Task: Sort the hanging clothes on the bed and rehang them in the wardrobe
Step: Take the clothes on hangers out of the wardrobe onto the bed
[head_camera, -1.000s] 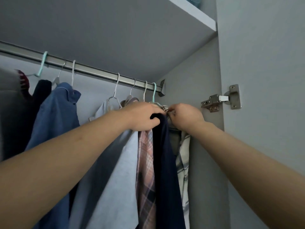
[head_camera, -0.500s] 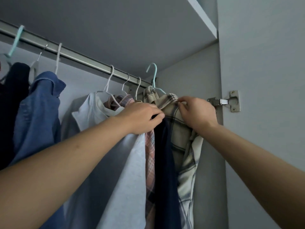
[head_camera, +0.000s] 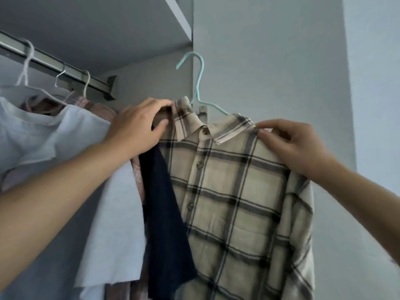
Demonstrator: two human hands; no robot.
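Beige plaid shirt (head_camera: 233, 191) on mint-green hanger (head_camera: 200, 83), held up in front of grey wardrobe side panel (head_camera: 259, 61), off the rail (head_camera: 65, 68) and to the right of the rail's end bracket. Hanger hook free in the air, level with the rail end, touching nothing visible.

Left hand (head_camera: 138, 126): fingers curled round the shirt's left shoulder beside the collar, thumb on the front of the fabric. Right hand (head_camera: 290, 141): fingers curled over the shirt's right shoulder seam, pinching the cloth; hanger arm under that grip hidden.

Shirt front facing the camera, buttoned, collar folded down, body hanging straight below the shoulders.

Left of the shirt, touching its edge: navy garment (head_camera: 164, 213) hanging down. Further left of the shirt: pink plaid garment (head_camera: 138, 178), mostly covered, then pale blue top (head_camera: 65, 131) on a white hanger (head_camera: 26, 68) hooked on the rail. Two more white hooks on the rail between that hanger and the bracket. Shelf (head_camera: 179, 16) above the shirt, over the rail.
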